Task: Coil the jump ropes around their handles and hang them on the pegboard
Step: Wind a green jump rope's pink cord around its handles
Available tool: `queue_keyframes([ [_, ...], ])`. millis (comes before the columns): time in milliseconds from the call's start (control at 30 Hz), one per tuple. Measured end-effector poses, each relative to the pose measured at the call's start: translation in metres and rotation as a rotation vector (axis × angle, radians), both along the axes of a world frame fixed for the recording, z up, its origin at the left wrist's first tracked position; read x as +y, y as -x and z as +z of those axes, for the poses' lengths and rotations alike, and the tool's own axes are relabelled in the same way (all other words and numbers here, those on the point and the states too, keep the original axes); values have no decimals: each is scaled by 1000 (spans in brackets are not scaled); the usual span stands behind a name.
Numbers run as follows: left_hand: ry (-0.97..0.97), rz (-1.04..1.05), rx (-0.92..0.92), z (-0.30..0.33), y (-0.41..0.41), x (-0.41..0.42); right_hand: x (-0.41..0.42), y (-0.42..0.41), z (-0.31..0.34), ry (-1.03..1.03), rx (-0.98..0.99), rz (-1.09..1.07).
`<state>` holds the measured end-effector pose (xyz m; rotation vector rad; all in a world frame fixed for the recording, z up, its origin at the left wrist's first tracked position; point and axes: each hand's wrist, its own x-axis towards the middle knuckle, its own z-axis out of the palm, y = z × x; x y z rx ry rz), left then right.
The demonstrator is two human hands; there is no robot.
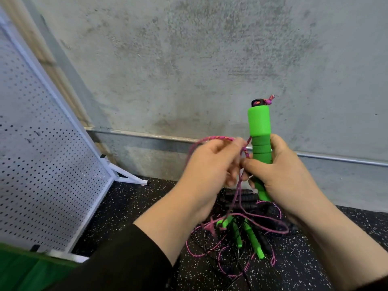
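Observation:
My right hand (281,175) grips a pair of bright green jump rope handles (259,127) held upright, a black cap and a pink knot at the top. My left hand (210,164) pinches the pink braided rope (210,140) just left of the handles; the rope arcs out to the left and hangs down between my hands. On the floor below lies a tangle of more jump ropes (241,234): green handles, black handles, pink and black cords. The white pegboard (42,154) stands tilted at the left.
A grey concrete wall (189,59) with a metal conduit (336,158) along its base is straight ahead. The floor is black speckled rubber (130,206). A green mat (25,269) shows at the bottom left corner. The pegboard's white foot (130,178) reaches onto the floor.

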<state>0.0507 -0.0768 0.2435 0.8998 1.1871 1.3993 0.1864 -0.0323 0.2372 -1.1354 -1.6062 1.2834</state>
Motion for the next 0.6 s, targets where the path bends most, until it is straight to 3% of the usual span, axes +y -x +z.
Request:
queue_keyframes([
  [133,-1,51,95,-2,-2,3,-1,1,-2,-16,-43,9],
  [333,-349,310,-299,24,26,6,-2,1,-5,19,-127,39],
  [433,-319,370,-372,25,39,9,-4,3,-6,10,-164,31],
  [600,-19,86,-2,-1,5,1,-7,7,-2,-31,-136,23],
])
